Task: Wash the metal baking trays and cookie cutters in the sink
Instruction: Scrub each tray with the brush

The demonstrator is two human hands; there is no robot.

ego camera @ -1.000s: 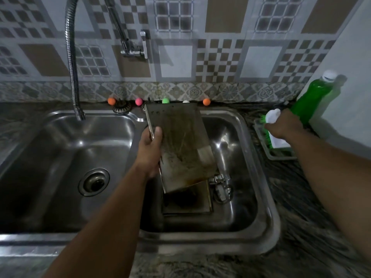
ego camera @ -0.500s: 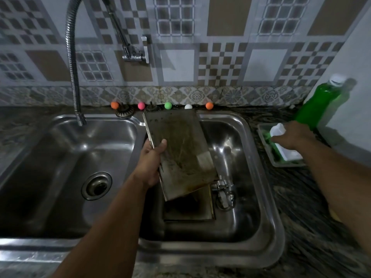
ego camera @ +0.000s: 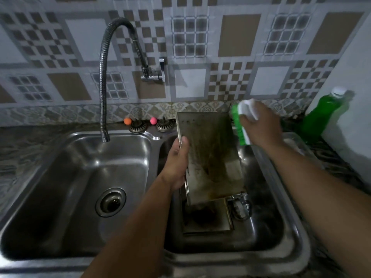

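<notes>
Lifted from its dish at the worktop's right edge, my right hand (ego camera: 261, 125) now grasps the brush (ego camera: 242, 121) beside the tray (ego camera: 210, 157). My left hand (ego camera: 177, 165) clasps the tray's left rim over the sink (ego camera: 289, 227).

Sink (ego camera: 84, 157): stainless steel, glossy, bright glints, faint scuffs. Tray (ego camera: 210, 157): dull metal, matt, brown-stained, streaked. Second tray (ego camera: 206, 219) beneath: same metal, dark burnt patch. Cutters (ego camera: 240, 205): shiny metal. Tap hose (ego camera: 103, 83): ribbed chrome. Brush (ego camera: 244, 121): smooth white plastic back, green bristles. Bottle (ego camera: 319, 117): clear plastic, green liquid, white cap. Wall (ego camera: 241, 37): glazed tile, slight sheen. Counter (ego camera: 18, 149): mottled stone.
</notes>
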